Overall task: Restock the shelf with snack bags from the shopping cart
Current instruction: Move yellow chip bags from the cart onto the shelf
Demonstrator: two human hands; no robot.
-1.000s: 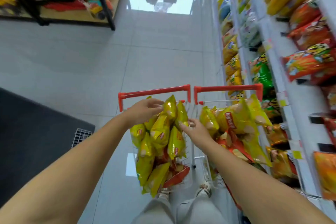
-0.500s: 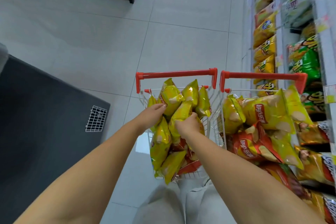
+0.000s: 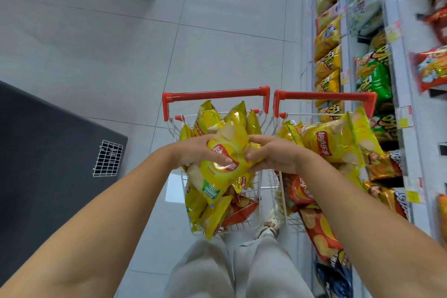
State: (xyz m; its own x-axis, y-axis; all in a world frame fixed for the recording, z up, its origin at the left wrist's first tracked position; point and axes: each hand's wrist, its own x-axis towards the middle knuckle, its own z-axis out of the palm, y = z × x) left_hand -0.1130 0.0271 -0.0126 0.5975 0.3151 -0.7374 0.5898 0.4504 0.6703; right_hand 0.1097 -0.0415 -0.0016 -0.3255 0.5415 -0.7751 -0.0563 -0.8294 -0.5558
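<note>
Yellow bag sits gripped between the fingers of both hands, left and right, just above the left cart heaped with yellow bags, red ones beneath, beside a second full cart.

Bright — shelf edges perhaps motion-blurred

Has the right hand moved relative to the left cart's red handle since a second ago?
Yes. The right hand was reaching into the bags below the left cart's red handle; it now grips the right edge of a lifted yellow chip bag, opposite the left hand.
</note>
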